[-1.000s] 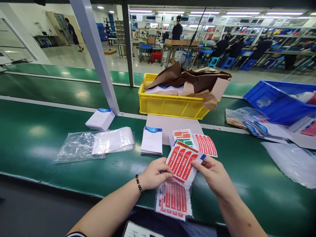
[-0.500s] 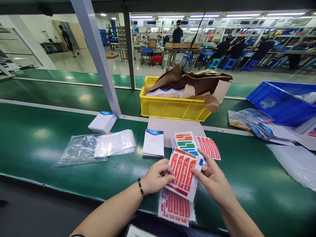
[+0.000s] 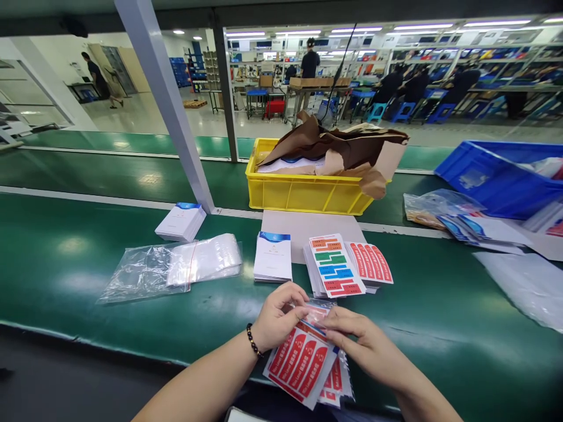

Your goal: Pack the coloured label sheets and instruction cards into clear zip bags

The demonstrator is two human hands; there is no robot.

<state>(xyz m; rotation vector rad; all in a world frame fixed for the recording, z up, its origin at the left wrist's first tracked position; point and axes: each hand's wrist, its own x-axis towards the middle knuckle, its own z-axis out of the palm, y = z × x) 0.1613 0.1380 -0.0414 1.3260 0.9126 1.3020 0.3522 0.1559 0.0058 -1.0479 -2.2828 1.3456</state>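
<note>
"While the left hand (image 3: 284, 316) pinches the red label packet (image 3: 299, 364), where's the right (image 3: 358, 340)?"

"Fingers closed on its top edge, just in front of the colored label stack (image 3: 336, 266)."

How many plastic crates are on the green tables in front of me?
2: a yellow crate in the middle, with brown paper sticking out, and a blue crate at the right, cut off by the picture's edge. More may be hidden past that edge.

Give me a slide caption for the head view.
Two hands gripping red-and-white label sheets above a green work surface.
</note>
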